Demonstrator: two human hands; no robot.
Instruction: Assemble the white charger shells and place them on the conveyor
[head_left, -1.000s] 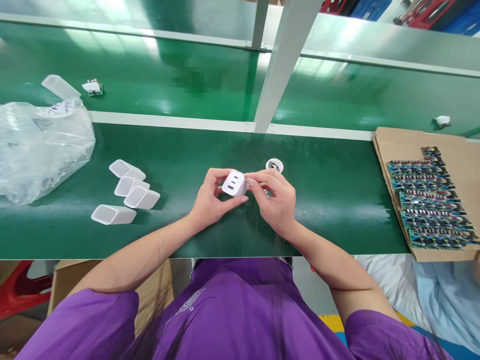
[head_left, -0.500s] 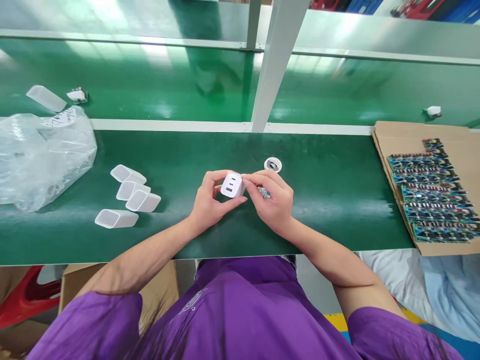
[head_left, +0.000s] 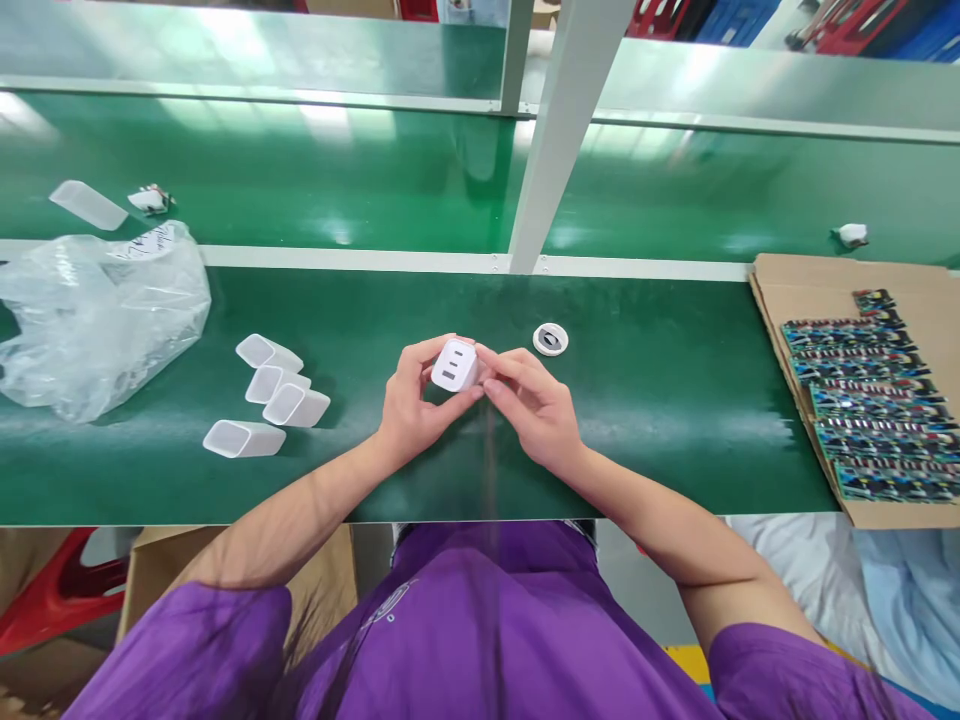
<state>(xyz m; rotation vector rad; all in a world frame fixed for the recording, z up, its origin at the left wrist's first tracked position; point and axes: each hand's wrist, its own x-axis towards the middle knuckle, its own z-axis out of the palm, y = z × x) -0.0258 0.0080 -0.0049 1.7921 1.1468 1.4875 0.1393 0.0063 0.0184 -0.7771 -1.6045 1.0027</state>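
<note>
A white charger [head_left: 454, 366], with two small slots and one wider port on its end face, is held in front of me above the green bench. My left hand [head_left: 420, 398] wraps it from the left, thumb below and fingers above. From the right, the bent fingers of my right hand [head_left: 536, 405] press thumb and forefinger against the charger's side; whether a small piece is between those fingertips cannot be made out. Just beyond my right hand lies a round white ring-shaped item [head_left: 550, 340] with a dark centre.
Several open white charger housings [head_left: 296, 405] lie to the left, near a clear plastic bag [head_left: 112, 320]. At the right, rows of circuit boards [head_left: 877, 400] rest on cardboard [head_left: 795, 280]. A white post [head_left: 559, 140] rises from the bench's back rail. Small parts sit behind the rail.
The charger and both hands have shifted slightly left in view. My right fingertips have moved lower on its side. A speckled grey patch seen by my right palm no longer shows.
</note>
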